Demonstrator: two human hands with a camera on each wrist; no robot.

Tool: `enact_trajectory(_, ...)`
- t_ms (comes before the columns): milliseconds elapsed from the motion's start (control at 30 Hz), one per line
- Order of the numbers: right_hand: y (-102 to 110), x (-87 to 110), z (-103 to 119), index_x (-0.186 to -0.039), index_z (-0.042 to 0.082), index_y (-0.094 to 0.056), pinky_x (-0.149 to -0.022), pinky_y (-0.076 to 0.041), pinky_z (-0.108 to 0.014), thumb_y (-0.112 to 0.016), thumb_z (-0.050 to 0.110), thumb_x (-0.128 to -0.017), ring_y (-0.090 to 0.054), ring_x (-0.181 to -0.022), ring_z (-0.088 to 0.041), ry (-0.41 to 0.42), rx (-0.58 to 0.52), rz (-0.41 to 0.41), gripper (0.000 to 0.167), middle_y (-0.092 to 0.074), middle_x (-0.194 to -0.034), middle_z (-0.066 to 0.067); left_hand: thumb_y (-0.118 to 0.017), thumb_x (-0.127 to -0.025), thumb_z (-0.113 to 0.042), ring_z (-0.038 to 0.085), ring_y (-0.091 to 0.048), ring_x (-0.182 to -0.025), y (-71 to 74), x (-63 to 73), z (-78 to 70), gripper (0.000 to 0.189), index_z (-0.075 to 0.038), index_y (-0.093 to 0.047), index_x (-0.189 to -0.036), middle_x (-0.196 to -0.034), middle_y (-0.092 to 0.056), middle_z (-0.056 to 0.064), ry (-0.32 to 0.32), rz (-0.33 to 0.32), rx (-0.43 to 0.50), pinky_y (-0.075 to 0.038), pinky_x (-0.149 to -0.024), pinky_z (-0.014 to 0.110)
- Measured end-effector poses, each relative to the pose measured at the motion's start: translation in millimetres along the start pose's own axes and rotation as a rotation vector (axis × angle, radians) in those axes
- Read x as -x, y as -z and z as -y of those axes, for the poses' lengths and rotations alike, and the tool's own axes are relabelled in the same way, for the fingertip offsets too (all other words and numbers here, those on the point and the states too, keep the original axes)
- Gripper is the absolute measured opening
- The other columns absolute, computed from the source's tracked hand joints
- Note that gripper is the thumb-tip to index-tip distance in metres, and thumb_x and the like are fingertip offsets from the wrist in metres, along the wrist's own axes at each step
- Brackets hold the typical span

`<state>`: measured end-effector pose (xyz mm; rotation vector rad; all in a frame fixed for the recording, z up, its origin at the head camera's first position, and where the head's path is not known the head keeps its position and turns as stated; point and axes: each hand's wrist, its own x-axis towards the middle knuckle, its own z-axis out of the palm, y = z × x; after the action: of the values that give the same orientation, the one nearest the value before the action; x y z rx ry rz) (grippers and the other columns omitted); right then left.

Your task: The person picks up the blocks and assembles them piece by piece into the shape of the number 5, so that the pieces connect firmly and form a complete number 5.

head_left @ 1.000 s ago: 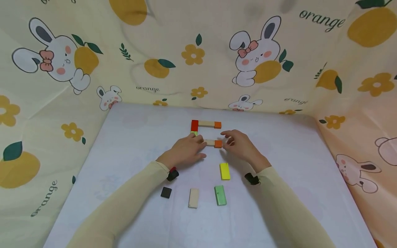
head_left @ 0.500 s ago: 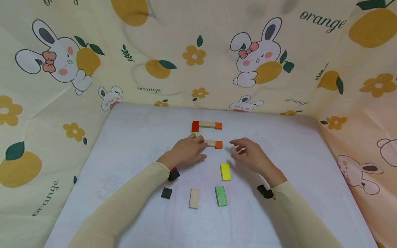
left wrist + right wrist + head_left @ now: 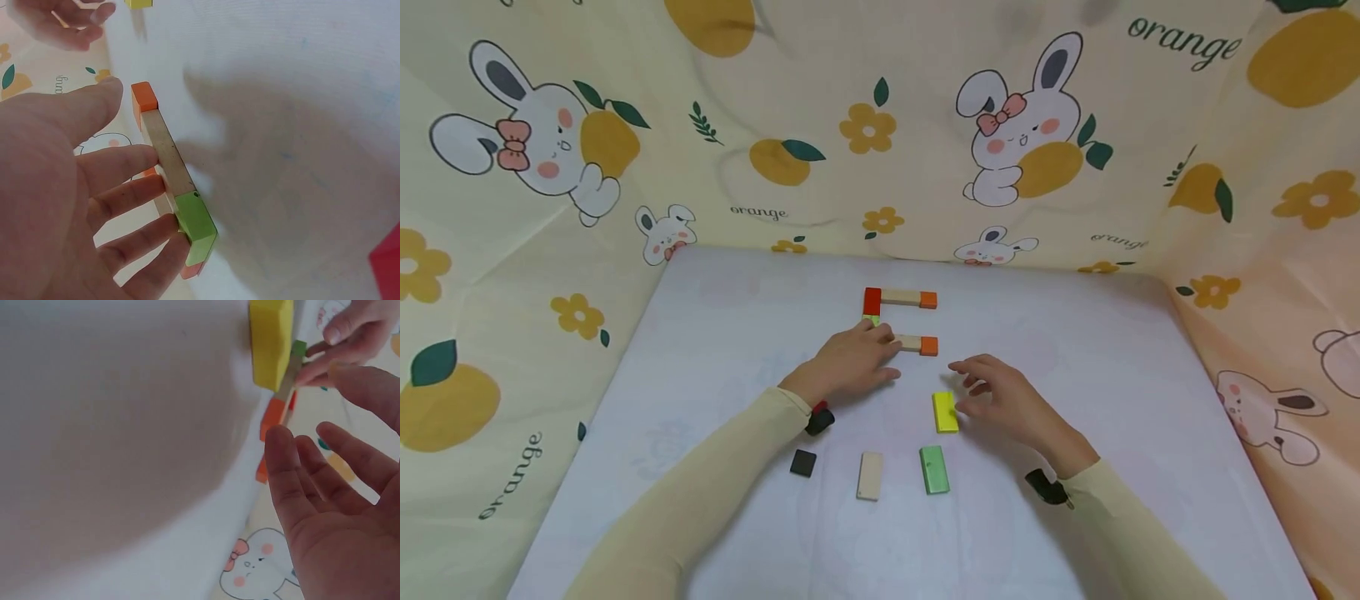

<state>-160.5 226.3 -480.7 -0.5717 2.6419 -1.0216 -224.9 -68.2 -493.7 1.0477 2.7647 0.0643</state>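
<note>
My left hand point(image 3: 853, 360) rests at the near left corner of a block shape, its extended fingers touching a wooden plank point(image 3: 167, 147) and a green block point(image 3: 197, 219). That plank ends in an orange cube point(image 3: 928, 346). Behind it, a red block point(image 3: 872, 301), a second plank point(image 3: 901, 297) and another orange cube point(image 3: 928, 300) continue the shape. My right hand point(image 3: 1011, 404) hovers just right of a yellow block point(image 3: 945, 412), its fingers loosely bent and holding nothing. Whether the thumb touches the yellow block I cannot tell.
Closer to me lie a light green block point(image 3: 934, 469), a plain wooden block point(image 3: 869, 476) and a black square piece point(image 3: 802, 462). A red piece point(image 3: 389, 265) sits partly hidden beside my left wrist. Patterned cloth point(image 3: 820, 183) rises behind the white table point(image 3: 737, 292).
My right hand has moved away from the near orange cube, rightward and back toward me, then in beside the yellow block. My left hand stays in place.
</note>
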Motion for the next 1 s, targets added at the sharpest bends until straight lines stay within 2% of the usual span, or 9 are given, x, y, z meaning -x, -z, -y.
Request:
enact_trajectory(167,-10.5,3.7,-2.2,-0.148,0.008,-0.065,-0.097,-0.060,-0.045,-0.090,0.012,-0.090,-0.068,-0.110,-0.024,0.001,0.001,0.023,0.063,-0.064,-0.136,-0.009,-0.059,-0.110,-0.053,0.024,-0.050,-0.129,-1.0,-0.5,0.5,0.058,-0.020,-0.060,-0.158,-0.150,-0.057,0.002,-0.004,0.001,0.000,-0.053,-0.102,0.035)
enact_trajectory(433,-21.9,7.9,-4.0,-0.144,0.006,-0.068,-0.096,-0.058,-0.046,-0.093,0.008,-0.086,-0.066,-0.110,-0.023,0.090,0.100,0.019,0.063,-0.064,-0.137,-0.008,-0.059,-0.110,-0.054,0.024,-0.050,-0.129,-0.3,0.1,1.1,0.059,-0.021,-0.059,-0.158,-0.150,-0.057,0.002,-0.003,-0.005,0.005,-0.054,-0.102,0.035)
enact_trajectory(667,-26.5,7.0,-1.2,-0.141,0.007,-0.070,-0.098,-0.058,-0.041,-0.093,0.012,-0.087,-0.064,-0.111,-0.020,0.067,0.147,0.055,0.058,-0.063,-0.140,-0.006,-0.059,-0.109,-0.054,0.024,-0.050,-0.130,0.3,1.0,1.8,0.059,-0.021,-0.059,-0.159,-0.150,-0.057,0.001,0.008,0.006,0.033,-0.055,-0.100,0.035)
enact_trajectory(1000,-27.8,8.1,2.0,-0.141,0.004,-0.070,-0.101,-0.058,-0.044,-0.091,0.010,-0.088,-0.065,-0.113,-0.023,0.050,0.154,0.055,0.057,-0.064,-0.140,-0.009,-0.059,-0.110,-0.053,0.024,-0.049,-0.131,4.0,1.6,0.8,0.058,-0.021,-0.059,-0.159,-0.151,-0.056,0.002,0.007,0.015,0.028,-0.055,-0.100,0.036)
